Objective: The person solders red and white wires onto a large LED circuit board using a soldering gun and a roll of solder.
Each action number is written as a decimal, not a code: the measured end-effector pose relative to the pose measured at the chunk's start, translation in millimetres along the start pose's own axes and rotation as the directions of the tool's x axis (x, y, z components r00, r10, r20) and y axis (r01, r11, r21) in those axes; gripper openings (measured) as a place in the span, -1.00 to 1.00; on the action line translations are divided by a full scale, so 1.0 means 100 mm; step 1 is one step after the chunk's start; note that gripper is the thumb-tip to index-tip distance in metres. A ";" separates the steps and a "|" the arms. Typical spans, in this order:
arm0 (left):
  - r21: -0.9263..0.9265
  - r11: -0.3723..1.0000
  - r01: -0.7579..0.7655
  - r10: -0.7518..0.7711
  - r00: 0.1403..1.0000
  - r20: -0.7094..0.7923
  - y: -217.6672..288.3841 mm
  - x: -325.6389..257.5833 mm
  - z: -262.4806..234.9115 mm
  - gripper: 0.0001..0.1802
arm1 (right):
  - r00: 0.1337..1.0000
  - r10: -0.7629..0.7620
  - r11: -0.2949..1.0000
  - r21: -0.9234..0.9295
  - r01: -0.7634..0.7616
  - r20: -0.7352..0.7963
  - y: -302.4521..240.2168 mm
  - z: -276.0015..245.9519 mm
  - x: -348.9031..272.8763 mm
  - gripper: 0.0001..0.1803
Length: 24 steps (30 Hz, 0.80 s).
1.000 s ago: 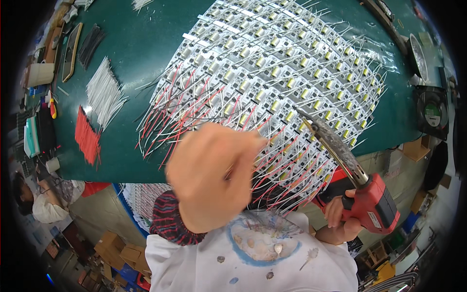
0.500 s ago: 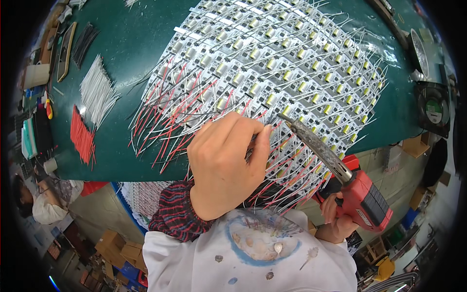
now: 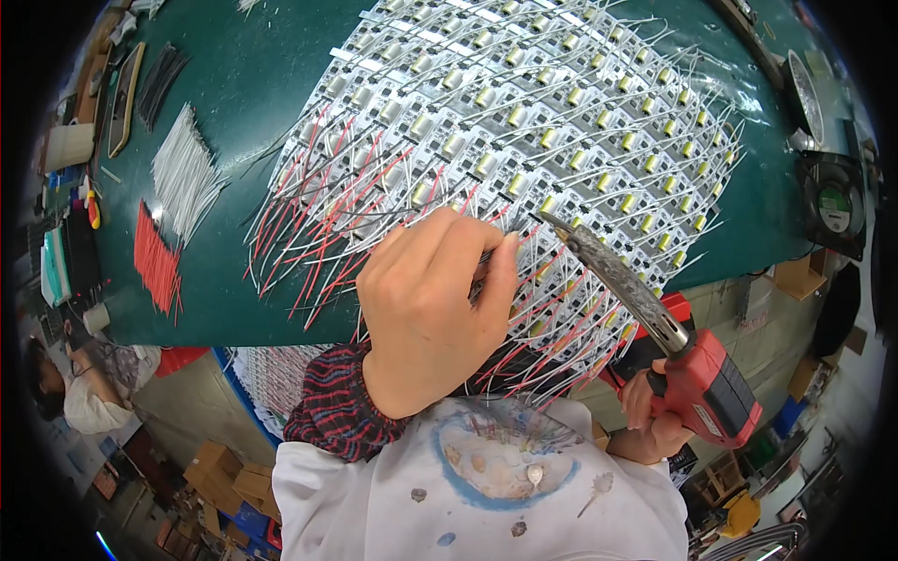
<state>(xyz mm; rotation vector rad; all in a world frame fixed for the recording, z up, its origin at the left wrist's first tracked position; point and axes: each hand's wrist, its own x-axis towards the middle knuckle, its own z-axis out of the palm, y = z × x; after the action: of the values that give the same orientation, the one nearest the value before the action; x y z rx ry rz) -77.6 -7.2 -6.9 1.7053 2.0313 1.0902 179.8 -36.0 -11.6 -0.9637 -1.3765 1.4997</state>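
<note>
Where hands (image 3: 432, 309) meet: soldering iron (image 3: 655, 323).

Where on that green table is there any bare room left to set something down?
Bare green mat lies between the white wire bundle and the circuit board array, and below the red wire bundle toward the near edge. The centre is crowded with boards, wires, both hands.
</note>
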 end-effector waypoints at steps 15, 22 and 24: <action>-0.186 0.975 0.119 -0.142 0.983 -0.113 0.31 -0.10 -0.34 -0.86 | 0.997 0.029 0.996 0.090 -0.022 -0.069 -0.05 -0.10 -0.05 -0.22; -0.111 0.993 0.046 -0.042 0.998 0.036 0.25 -0.05 0.02 -0.92 | 0.998 -0.030 0.996 0.084 0.033 -0.047 -0.09 -0.18 -0.14 -0.21; -0.077 0.997 0.022 -0.022 1.000 0.006 0.21 -0.06 0.08 -0.92 | 0.999 0.009 0.996 0.085 -0.004 -0.050 -0.06 -0.22 -0.22 -0.19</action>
<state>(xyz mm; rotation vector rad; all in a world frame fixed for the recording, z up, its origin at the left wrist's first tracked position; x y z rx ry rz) -55.7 -9.2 0.6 1.6425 1.9745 1.1406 208.2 -49.2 -8.1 -0.9471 -1.2655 1.5165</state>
